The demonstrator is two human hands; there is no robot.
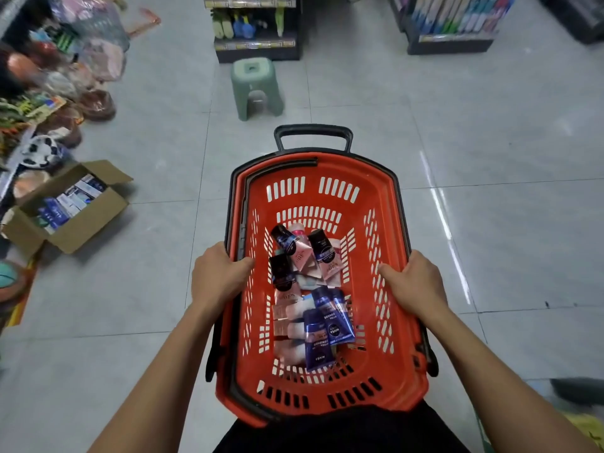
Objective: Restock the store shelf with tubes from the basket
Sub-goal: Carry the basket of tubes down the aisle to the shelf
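Head view: the left grip (218,276) is closed over the left rim of the basket (385,374), thumb hooked inside the wall and fingers curled under the edge. The right grip (413,281) clasps the right rim the same way, thumb lying on the inner wall. Both forearms reach in from 6 o'clock, and the basket sits held between them above dark clothing at the bottom edge.

Red and slotted, with a black rim, the basket has a folded carry handle along its left side and a black pull handle (313,134) standing up at its 12 o'clock end. Tubes (305,289) lie loose in a heap on its bottom. Toward 12 o'clock are pink ones with black caps, some overlapping; toward 6 o'clock two dark blue ones lie side by side on top of pale pink ones.

Beyond the basket at 12 o'clock a green stool (255,88) stands on the grey tiled floor (490,142), in front of a dark shelf (256,27) holding small goods. Another shelf (454,22) at 1 o'clock carries upright packs. At 9 o'clock an open cardboard box (70,207) on the floor holds blue and white packets, beside a crowded display of bagged items running up the left edge.
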